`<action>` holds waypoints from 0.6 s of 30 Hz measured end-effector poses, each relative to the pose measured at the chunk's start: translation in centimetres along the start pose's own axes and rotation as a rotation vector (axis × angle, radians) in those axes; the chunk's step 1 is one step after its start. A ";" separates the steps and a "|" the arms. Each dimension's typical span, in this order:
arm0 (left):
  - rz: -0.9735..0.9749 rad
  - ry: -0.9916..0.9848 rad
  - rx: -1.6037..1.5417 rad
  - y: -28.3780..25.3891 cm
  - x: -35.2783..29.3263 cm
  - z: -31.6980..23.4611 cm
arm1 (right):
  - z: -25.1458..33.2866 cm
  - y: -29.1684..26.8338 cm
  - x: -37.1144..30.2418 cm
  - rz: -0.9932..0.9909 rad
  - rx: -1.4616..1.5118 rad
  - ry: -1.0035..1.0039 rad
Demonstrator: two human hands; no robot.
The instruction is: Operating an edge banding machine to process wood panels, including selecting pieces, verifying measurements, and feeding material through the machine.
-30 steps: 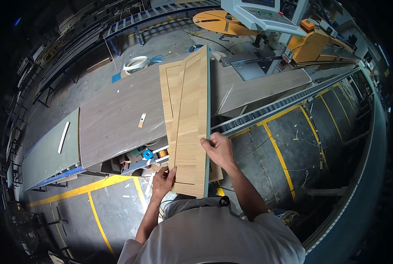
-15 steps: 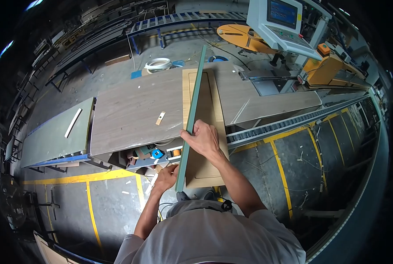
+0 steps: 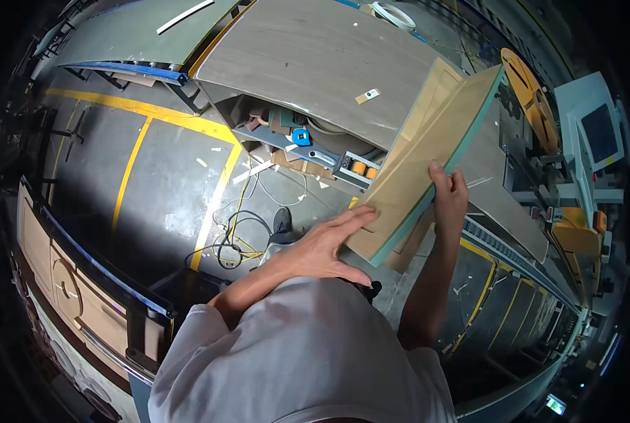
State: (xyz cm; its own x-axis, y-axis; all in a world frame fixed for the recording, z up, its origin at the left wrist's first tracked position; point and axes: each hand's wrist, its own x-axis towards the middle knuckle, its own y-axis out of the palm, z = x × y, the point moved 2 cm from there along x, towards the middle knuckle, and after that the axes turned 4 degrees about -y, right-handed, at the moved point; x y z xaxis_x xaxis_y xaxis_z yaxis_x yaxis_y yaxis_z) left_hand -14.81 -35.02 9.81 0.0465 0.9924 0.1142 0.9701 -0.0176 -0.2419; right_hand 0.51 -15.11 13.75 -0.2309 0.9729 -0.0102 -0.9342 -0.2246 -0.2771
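Note:
A light wooden panel [image 3: 413, 166] with a green edge strip is tilted above the grey-brown table [image 3: 308, 63], its near end close to my body. My right hand [image 3: 450, 197] is closed on the green edge, thumb over the upper face. At the near end, my left hand [image 3: 329, 243] holds the corner, its fingers laid over the face and its thumb spread wide below. Another wooden panel [image 3: 426, 99] lies underneath, partly hidden by the one in my hands. A small wooden piece with a light patch [image 3: 368, 96] rests on the tabletop.
Below the tabletop, a shelf holds a blue tape measure [image 3: 301, 137] and other items. Cables [image 3: 237, 236] lie on the floor near my shoe [image 3: 282, 220]. A roller conveyor [image 3: 484, 240] runs at right, below a machine control screen [image 3: 600, 134]. Wooden panels [image 3: 68, 275] stand at lower left.
My view has swung, shifting the table. The panel has turned from edge-on to show its wooden face. My left hand has moved from the green edge to the near end.

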 end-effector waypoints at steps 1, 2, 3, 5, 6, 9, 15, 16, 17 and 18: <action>-0.013 -0.028 0.004 0.1 -0.4 0.7 | 0.2 -0.2 -0.1 0.030 -0.048 -0.008; -0.024 -0.053 0.009 0.0 -0.6 1.1 | 0.3 -0.5 -0.3 0.057 -0.094 -0.017; -0.030 -0.066 0.022 -0.2 -0.9 1.5 | 0.1 -0.7 -0.6 0.039 -0.068 -0.028; -0.050 -0.094 -0.038 -0.6 -1.7 3.3 | -1.5 -2.2 -0.8 0.039 -0.035 -0.069; -0.062 -0.114 -0.096 -0.9 -2.0 4.1 | -1.1 -2.6 -1.4 0.006 -0.015 -0.043; -0.091 -0.273 -0.206 -2.2 -3.7 6.5 | -4.5 -7.3 -2.0 0.037 -0.054 0.018; -0.255 -0.661 -0.118 -3.7 -6.0 12.5 | -15.1 -10.2 -4.0 -0.041 0.161 0.307; -0.257 -0.719 -0.081 -4.2 -6.3 13.3 | -15.9 -9.8 -4.2 -0.085 0.194 0.326; -0.257 -0.763 -0.105 -4.6 -6.7 14.0 | -16.6 -9.5 -4.3 -0.087 0.214 0.335; -0.257 -0.769 -0.105 -4.9 -6.9 14.3 | -16.6 -8.5 -4.4 -0.084 0.214 0.340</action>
State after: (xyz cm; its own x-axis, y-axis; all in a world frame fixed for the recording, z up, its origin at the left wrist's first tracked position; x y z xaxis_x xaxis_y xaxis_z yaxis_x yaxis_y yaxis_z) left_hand -23.30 -40.07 -3.61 -0.3199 0.7728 -0.5482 0.9473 0.2488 -0.2020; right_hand 14.00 -16.62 0.17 -0.0815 0.9429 -0.3231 -0.9898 -0.1147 -0.0850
